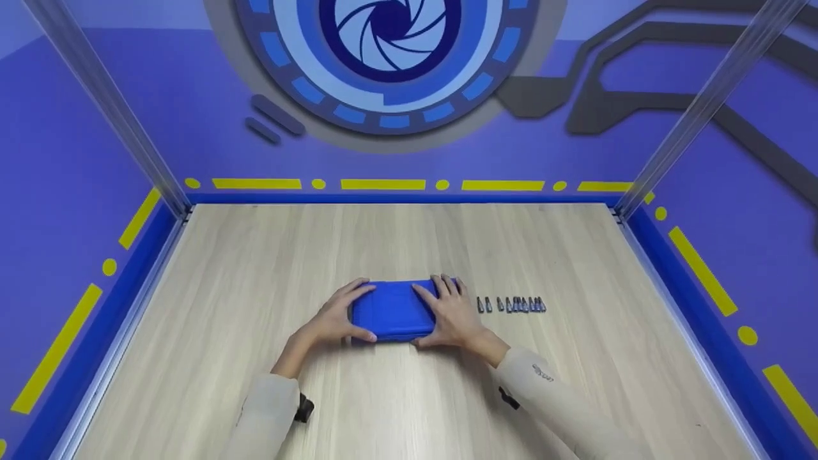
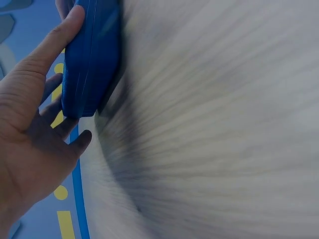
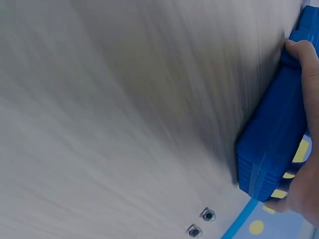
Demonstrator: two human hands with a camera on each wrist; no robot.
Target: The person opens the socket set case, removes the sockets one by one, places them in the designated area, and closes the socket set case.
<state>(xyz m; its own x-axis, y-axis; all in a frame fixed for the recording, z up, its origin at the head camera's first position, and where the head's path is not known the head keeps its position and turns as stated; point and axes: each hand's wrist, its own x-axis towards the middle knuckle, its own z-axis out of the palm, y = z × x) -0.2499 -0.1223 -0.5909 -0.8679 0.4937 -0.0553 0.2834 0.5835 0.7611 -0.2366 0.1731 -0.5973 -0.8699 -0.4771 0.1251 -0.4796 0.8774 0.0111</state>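
A flat blue plastic case lies closed at the middle of the table, its long side facing me. My left hand grips its left end, thumb at the near edge and fingers over the far edge. On the other end my right hand holds it the same way, fingers spread over the top. The left wrist view shows the case side-on, with the thumb along its edge. Seen from the right wrist, the case has a ribbed end and a seam around its side, and the thumb presses near a latch-like raised part.
A row of several small dark metal bits stands just right of my right hand; two round-ended bits show in the right wrist view. The wooden table is bounded by blue printed walls and metal corner posts.
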